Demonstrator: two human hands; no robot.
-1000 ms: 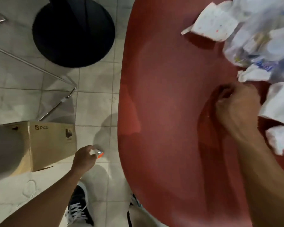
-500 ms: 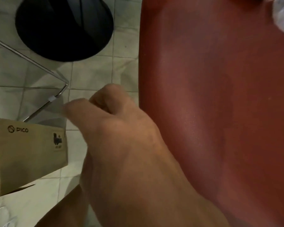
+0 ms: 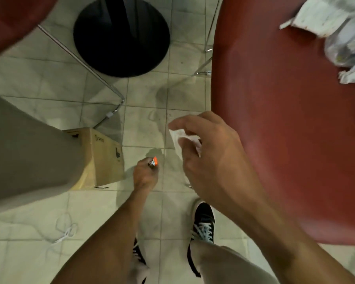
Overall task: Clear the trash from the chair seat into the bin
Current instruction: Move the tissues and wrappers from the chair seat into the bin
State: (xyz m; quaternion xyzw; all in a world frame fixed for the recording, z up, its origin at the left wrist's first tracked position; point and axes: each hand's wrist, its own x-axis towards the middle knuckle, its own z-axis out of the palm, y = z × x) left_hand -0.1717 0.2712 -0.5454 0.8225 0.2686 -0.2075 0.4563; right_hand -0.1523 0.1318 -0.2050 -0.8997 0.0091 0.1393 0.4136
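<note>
Person's shoes (image 3: 203,222) stand on tiled floor (image 3: 148,124) at 6 o'clock. Right hand (image 3: 211,160), centre, pinches a white paper scrap (image 3: 177,138) between curled fingers, off the left edge of the red chair seat (image 3: 275,119). Left hand (image 3: 145,173) grasps a small orange-tipped item (image 3: 153,161) beside the cardboard box (image 3: 103,158) at 9 o'clock. Remaining trash pile (image 3: 340,33) lies on the seat at 2 o'clock. Black round base (image 3: 121,35) at 12 o'clock.

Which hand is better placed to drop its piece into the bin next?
Probably left. The left hand, gripping a small orange-tipped item, sits right beside the cardboard box. The right hand holds white paper farther away, near the red chair seat.
</note>
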